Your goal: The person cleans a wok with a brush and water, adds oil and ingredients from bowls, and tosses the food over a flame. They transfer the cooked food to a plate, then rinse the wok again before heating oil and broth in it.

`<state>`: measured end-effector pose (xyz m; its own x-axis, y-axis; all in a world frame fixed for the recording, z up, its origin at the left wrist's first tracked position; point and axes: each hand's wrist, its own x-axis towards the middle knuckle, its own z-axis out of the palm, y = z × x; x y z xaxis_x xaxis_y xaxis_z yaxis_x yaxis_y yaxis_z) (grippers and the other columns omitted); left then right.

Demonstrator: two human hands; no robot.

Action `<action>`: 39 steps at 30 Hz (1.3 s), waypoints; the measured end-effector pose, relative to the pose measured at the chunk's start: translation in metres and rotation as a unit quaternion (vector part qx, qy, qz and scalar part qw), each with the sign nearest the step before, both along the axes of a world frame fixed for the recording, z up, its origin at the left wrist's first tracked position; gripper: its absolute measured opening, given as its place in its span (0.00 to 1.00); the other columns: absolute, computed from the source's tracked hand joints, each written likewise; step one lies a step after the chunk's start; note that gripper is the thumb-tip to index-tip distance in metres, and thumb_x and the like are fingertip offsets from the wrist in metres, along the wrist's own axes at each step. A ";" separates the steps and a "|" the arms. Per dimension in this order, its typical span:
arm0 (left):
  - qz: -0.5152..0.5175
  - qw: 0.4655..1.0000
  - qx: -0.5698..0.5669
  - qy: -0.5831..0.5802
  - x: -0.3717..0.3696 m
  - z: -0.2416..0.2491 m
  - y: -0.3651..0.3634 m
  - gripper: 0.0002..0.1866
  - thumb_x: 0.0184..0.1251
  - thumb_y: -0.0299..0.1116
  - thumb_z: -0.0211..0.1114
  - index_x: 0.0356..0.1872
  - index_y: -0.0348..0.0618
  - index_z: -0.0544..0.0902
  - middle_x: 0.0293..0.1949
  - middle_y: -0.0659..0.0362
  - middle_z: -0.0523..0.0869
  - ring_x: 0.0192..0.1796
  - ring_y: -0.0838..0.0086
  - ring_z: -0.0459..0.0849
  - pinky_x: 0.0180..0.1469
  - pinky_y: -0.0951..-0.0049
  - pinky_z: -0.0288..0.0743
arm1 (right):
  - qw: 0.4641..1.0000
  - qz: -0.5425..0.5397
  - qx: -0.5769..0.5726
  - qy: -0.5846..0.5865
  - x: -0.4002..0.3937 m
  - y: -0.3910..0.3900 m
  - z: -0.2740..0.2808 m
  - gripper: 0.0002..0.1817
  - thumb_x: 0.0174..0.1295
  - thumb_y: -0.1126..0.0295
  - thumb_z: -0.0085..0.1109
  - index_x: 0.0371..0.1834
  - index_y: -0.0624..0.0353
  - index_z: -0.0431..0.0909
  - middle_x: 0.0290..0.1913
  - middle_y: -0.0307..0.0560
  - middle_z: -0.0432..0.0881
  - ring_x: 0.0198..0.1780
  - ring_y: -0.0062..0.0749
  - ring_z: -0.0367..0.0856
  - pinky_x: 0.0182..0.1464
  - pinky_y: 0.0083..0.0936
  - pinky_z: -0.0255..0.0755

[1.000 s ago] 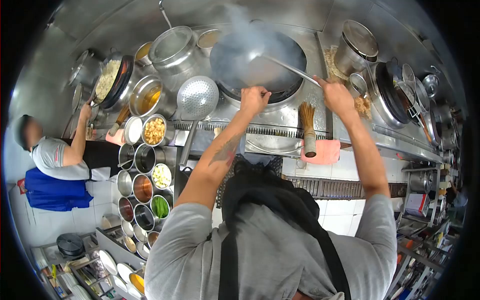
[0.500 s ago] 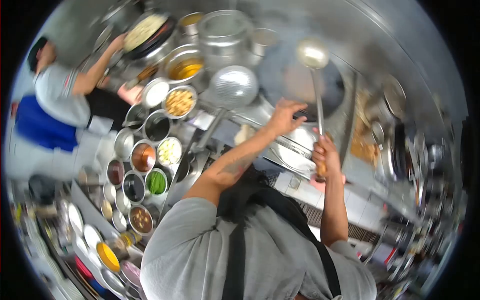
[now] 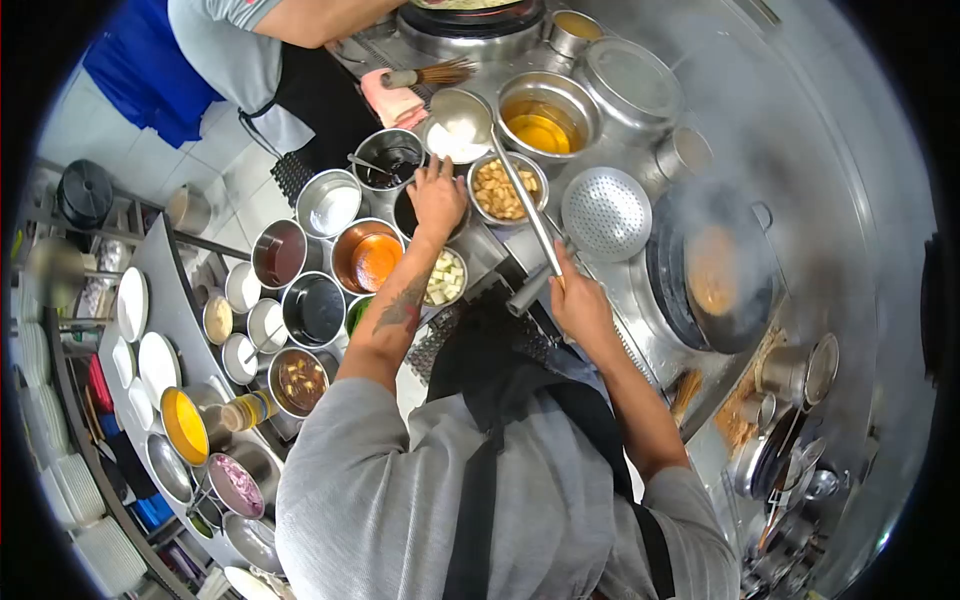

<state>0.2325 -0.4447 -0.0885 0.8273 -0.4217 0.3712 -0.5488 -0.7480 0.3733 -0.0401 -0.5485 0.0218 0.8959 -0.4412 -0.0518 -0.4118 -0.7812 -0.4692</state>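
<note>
We see pale floor tiles (image 3: 235,165) left of our left hand (image 3: 437,200) and, well right of our right hand (image 3: 583,305), a metal wall (image 3: 865,170) (rather shiny).

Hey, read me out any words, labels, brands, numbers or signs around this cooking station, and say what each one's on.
No readable text in this view.
Yellow-banded container: too small and blurred to tell whether its bands carry print.
Tattoo on the left forearm: dark and reddish shapes, no letters I can make out.
Ladle: no marking I can make out.
</note>
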 end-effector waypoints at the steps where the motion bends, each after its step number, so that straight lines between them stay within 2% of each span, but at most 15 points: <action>1: -0.012 0.999 0.029 -0.008 0.004 -0.003 0.002 0.25 0.66 0.41 0.63 0.64 0.44 0.78 0.67 0.51 0.76 0.63 0.55 0.74 0.59 0.45 0.68 | 1.000 0.007 -0.001 0.005 0.006 0.000 -0.006 0.33 0.67 0.70 0.55 0.76 0.54 0.60 0.30 0.67 0.82 0.33 0.65 0.82 0.38 0.54 0.75; 5: -0.020 0.999 0.030 -0.031 0.007 -0.015 0.004 0.26 0.65 0.39 0.61 0.63 0.41 0.78 0.68 0.50 0.76 0.62 0.60 0.75 0.57 0.47 0.66 | 0.998 0.018 -0.065 0.015 0.006 0.002 -0.022 0.35 0.67 0.68 0.55 0.78 0.57 0.56 0.26 0.67 0.80 0.28 0.63 0.82 0.36 0.53 0.75; 13: -0.042 0.999 0.010 -0.015 0.013 -0.024 0.011 0.25 0.67 0.37 0.59 0.64 0.42 0.77 0.69 0.50 0.75 0.61 0.61 0.75 0.55 0.45 0.63 | 0.993 0.060 0.038 0.096 0.002 -0.001 0.021 0.36 0.68 0.69 0.52 0.78 0.62 0.52 0.26 0.70 0.81 0.30 0.66 0.82 0.39 0.55 0.76; 18: -0.049 0.998 0.022 -0.025 0.015 -0.023 0.013 0.25 0.68 0.37 0.60 0.65 0.44 0.76 0.68 0.51 0.76 0.59 0.60 0.76 0.52 0.48 0.63 | 0.992 0.073 0.073 0.073 0.011 -0.030 0.030 0.35 0.67 0.67 0.54 0.78 0.56 0.55 0.34 0.72 0.82 0.33 0.71 0.81 0.41 0.57 0.73; 19: -0.053 0.998 0.017 -0.026 0.016 -0.025 0.013 0.25 0.68 0.37 0.60 0.65 0.44 0.76 0.68 0.51 0.76 0.59 0.60 0.76 0.53 0.48 0.63 | 0.983 0.041 0.143 0.103 0.016 -0.038 0.035 0.35 0.68 0.67 0.55 0.78 0.54 0.56 0.30 0.63 0.80 0.27 0.58 0.78 0.34 0.50 0.72; 21: -0.062 0.998 0.018 -0.027 0.016 -0.027 0.014 0.25 0.68 0.37 0.60 0.65 0.44 0.76 0.68 0.52 0.76 0.60 0.60 0.76 0.53 0.48 0.63 | 0.945 -0.024 0.284 0.163 0.024 -0.049 0.049 0.35 0.70 0.67 0.57 0.79 0.51 0.56 0.23 0.45 0.76 0.17 0.33 0.74 0.21 0.34 0.70; 22: -0.062 0.998 0.016 -0.023 0.016 -0.026 0.014 0.26 0.68 0.37 0.60 0.67 0.44 0.75 0.68 0.52 0.76 0.60 0.60 0.76 0.54 0.46 0.63 | 0.907 -0.059 0.386 0.158 0.027 -0.052 0.059 0.34 0.72 0.69 0.56 0.79 0.49 0.56 0.22 0.33 0.65 0.17 0.16 0.63 0.17 0.19 0.61; 23: -0.062 0.998 0.012 -0.020 0.017 -0.025 0.012 0.27 0.69 0.37 0.60 0.68 0.44 0.73 0.68 0.52 0.77 0.60 0.60 0.75 0.55 0.44 0.62 | 0.906 -0.063 0.389 0.153 0.030 -0.060 0.061 0.34 0.72 0.69 0.56 0.79 0.49 0.56 0.22 0.33 0.65 0.17 0.16 0.63 0.17 0.19 0.61; 25: -0.059 0.998 0.015 -0.007 0.013 -0.018 0.011 0.27 0.69 0.37 0.59 0.68 0.43 0.72 0.67 0.51 0.77 0.62 0.60 0.74 0.55 0.43 0.62 | 0.807 -0.062 0.569 0.144 0.033 -0.074 0.065 0.32 0.73 0.69 0.55 0.79 0.47 0.57 0.24 0.32 0.66 0.17 0.15 0.62 0.17 0.17 0.60; 27: -0.057 0.998 0.018 0.007 0.013 -0.009 0.011 0.27 0.69 0.36 0.59 0.68 0.41 0.71 0.67 0.50 0.77 0.63 0.60 0.73 0.56 0.43 0.61 | 0.815 -0.063 0.561 0.129 0.030 -0.075 0.060 0.31 0.73 0.69 0.54 0.78 0.47 0.57 0.25 0.31 0.65 0.17 0.13 0.60 0.17 0.15 0.59; 30: -0.054 0.993 0.014 0.108 0.015 0.000 0.016 0.28 0.71 0.37 0.58 0.68 0.36 0.67 0.58 0.49 0.82 0.65 0.58 0.72 0.61 0.43 0.58 | 0.749 -0.099 0.645 0.113 0.022 -0.080 0.041 0.31 0.74 0.70 0.54 0.78 0.45 0.57 0.26 0.31 0.66 0.16 0.11 0.60 0.16 0.13 0.59; 33: -0.042 0.995 -0.093 0.015 0.011 -0.001 0.020 0.26 0.71 0.38 0.58 0.66 0.37 0.69 0.56 0.48 0.82 0.65 0.58 0.72 0.61 0.42 0.58 | 0.689 -0.128 0.710 0.067 0.019 -0.078 0.040 0.28 0.75 0.67 0.52 0.77 0.48 0.59 0.26 0.31 0.66 0.16 0.10 0.60 0.15 0.11 0.56; 36: -0.029 0.989 -0.140 0.044 -0.010 0.016 0.028 0.23 0.69 0.37 0.61 0.62 0.38 0.73 0.56 0.47 0.80 0.65 0.55 0.72 0.64 0.40 0.56 | 0.511 -0.071 0.857 -0.003 0.018 -0.077 0.062 0.22 0.76 0.67 0.46 0.71 0.60 0.65 0.26 0.30 0.65 0.17 0.07 0.60 0.12 0.08 0.56; 37: -0.025 0.988 -0.142 0.061 -0.018 0.022 0.031 0.23 0.68 0.37 0.62 0.61 0.38 0.73 0.57 0.48 0.80 0.65 0.54 0.71 0.65 0.39 0.55 | 0.510 -0.071 0.857 -0.009 0.020 -0.079 0.066 0.22 0.76 0.67 0.46 0.71 0.60 0.65 0.26 0.30 0.65 0.17 0.07 0.60 0.12 0.08 0.56; 39: -0.040 0.986 -0.146 0.070 -0.028 0.026 0.037 0.24 0.66 0.36 0.64 0.61 0.40 0.74 0.57 0.49 0.79 0.64 0.53 0.71 0.65 0.40 0.56 | 0.423 -0.069 0.904 -0.015 0.027 -0.085 0.077 0.23 0.76 0.69 0.46 0.71 0.62 0.64 0.26 0.31 0.65 0.16 0.07 0.61 0.12 0.07 0.59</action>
